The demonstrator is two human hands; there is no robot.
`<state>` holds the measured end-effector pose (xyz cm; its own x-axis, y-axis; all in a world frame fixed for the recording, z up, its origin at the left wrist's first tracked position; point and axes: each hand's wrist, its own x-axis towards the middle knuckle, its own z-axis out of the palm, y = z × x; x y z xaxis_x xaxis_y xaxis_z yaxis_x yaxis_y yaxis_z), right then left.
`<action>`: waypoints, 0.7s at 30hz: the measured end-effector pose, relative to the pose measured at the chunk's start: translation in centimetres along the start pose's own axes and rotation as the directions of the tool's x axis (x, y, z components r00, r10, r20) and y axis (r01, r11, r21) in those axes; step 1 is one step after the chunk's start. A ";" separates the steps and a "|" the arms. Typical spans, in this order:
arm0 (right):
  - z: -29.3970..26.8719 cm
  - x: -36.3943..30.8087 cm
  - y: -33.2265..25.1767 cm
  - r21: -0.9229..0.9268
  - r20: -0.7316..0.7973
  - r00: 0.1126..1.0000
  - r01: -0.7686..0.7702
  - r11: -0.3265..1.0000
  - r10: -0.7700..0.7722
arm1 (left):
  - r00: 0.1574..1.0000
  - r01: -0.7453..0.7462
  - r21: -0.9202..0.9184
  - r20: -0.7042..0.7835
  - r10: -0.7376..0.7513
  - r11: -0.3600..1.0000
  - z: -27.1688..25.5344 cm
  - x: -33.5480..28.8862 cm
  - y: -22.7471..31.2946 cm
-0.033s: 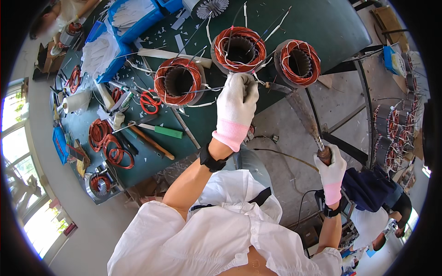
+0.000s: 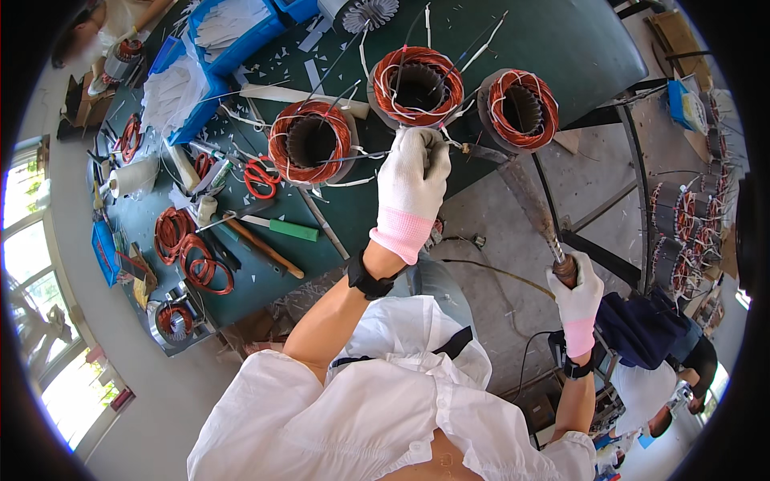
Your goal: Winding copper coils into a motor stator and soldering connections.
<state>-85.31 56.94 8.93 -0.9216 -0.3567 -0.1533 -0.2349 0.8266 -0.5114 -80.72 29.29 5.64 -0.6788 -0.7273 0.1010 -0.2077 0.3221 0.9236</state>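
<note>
My left hand (image 2: 415,164), in a white and pink glove, is closed in a pinch on a wire lead at the near side of the middle stator (image 2: 417,56); the fingertips partly hide it. My right hand (image 2: 576,293), gloved likewise, grips the wooden handle of a large soldering iron (image 2: 525,196). The iron slants up and left, its tip close to my left fingers and the wire ends. Red copper windings with white-sleeved leads top the middle stator. Another stator (image 2: 347,144) stands to its left, a third (image 2: 484,112) to its right.
On the green table (image 2: 577,48) lie red scissors (image 2: 261,178), a green-handled knife (image 2: 293,230), a wooden-handled hammer (image 2: 265,248) and copper wire coils (image 2: 172,234). Blue bins (image 2: 196,120) hold white strips. More stators (image 2: 682,216) sit at right; people work at the edges.
</note>
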 end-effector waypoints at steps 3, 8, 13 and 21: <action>0.0 0.1 0.0 -0.017 0.000 1.000 0.007 1.000 -0.007 | 1.000 0.006 -0.005 0.013 -0.006 1.000 0.0 0.0 -0.1; 0.1 0.0 0.1 -0.011 -0.001 1.000 0.014 1.000 -0.014 | 1.000 -0.002 -0.009 0.004 0.003 1.000 0.0 0.0 -0.1; 0.1 0.0 0.1 -0.002 0.005 1.000 0.011 1.000 -0.011 | 1.000 -0.013 -0.001 0.008 0.013 1.000 -0.1 0.0 -0.2; 0.3 0.1 -0.5 0.047 0.023 1.000 0.004 0.999 -0.006 | 1.000 -0.020 -0.029 0.019 0.020 0.999 -0.4 -0.1 -0.2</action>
<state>-85.20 56.42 8.94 -0.9128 -0.3713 -0.1702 -0.2243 0.8038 -0.5510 -80.31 29.09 5.56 -0.6959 -0.7092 0.1126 -0.1736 0.3183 0.9320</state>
